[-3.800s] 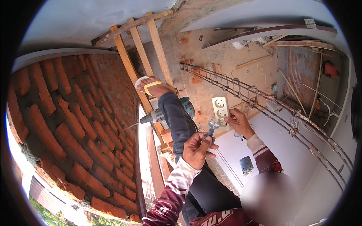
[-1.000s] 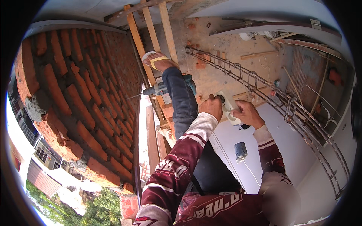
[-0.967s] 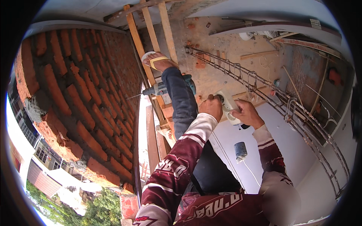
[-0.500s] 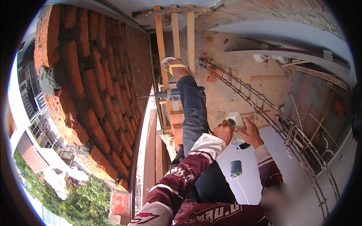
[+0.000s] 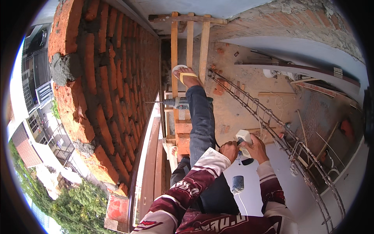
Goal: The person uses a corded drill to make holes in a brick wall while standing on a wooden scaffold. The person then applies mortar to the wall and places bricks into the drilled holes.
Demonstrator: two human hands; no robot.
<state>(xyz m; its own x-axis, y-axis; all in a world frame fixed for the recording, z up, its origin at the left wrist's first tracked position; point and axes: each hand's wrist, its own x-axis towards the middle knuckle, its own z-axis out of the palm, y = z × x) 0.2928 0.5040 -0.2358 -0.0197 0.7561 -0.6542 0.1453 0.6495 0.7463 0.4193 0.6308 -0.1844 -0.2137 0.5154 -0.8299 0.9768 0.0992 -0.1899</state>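
My right hand (image 5: 256,149) is wrapped round a white extension socket (image 5: 243,135) in front of my lap. Close against it, my left hand (image 5: 229,150) is closed on a dark plug (image 5: 240,142), which is partly covered by my fingers. Whether the plug's pins are in the socket cannot be made out. A black and white part (image 5: 245,160) hangs just below the hands. Beyond my knee, a power drill (image 5: 180,103) with a long bit lies across the wooden planks, its bit pointing at the brick wall; my leg hides part of it.
An unplastered brick wall (image 5: 101,78) rises on the left. My sandalled foot (image 5: 187,76) rests on narrow scaffold planks (image 5: 174,50) high above the floor. Bricks (image 5: 183,134) sit beside my leg. A steel rebar cage (image 5: 265,115) slants across the right. A dark cylinder (image 5: 237,183) with a white cord is lower down.
My left hand has drawn slightly back from the socket, so the dark plug shows more between the hands. The socket has tilted a little. The whole view has shifted slightly.
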